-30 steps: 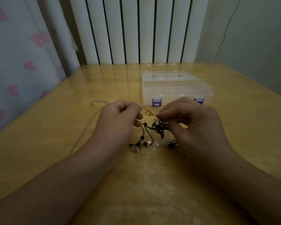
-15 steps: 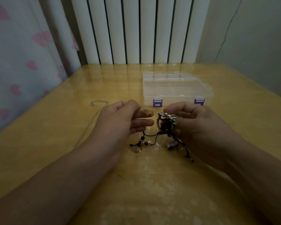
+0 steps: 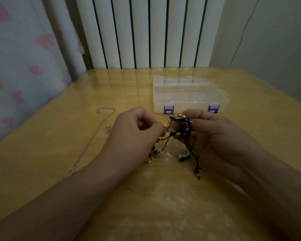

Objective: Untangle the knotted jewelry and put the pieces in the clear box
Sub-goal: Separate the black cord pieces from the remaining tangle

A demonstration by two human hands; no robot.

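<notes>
Right now the knotted jewelry (image 3: 180,129) hangs between the two hands just above the desk (image 3: 163,197), nearer the person than the clear box (image 3: 189,93), which sits shut, with its purple latches facing the hands. The right hand (image 3: 210,136) grips the bulk of the tangle, its fingers (image 3: 195,113) curled over a metal ornament at the top, so the mass lies to the left of that palm and against it. From there black cords drop nearly straight down toward the desk, making the tangle's long axis roughly vertical, with loose beaded ends trailing toward the person. The left hand (image 3: 137,131) is curled, its fingers pinching a gold piece at the tangle's left edge; exactly what is pinched is too small to tell. One cord runs from the knot down and leftward under that hand, toward a ring and beads resting on the desk. So the strand in play points away from the right hand toward the left, and I judge that any freeing pull would run sideways along that line while the right hand anchors the knot. A thin silver chain (image 3: 94,141) lies stretched on the desk well to the left, apart from both hands. Nothing appears to be in the box yet.
</notes>
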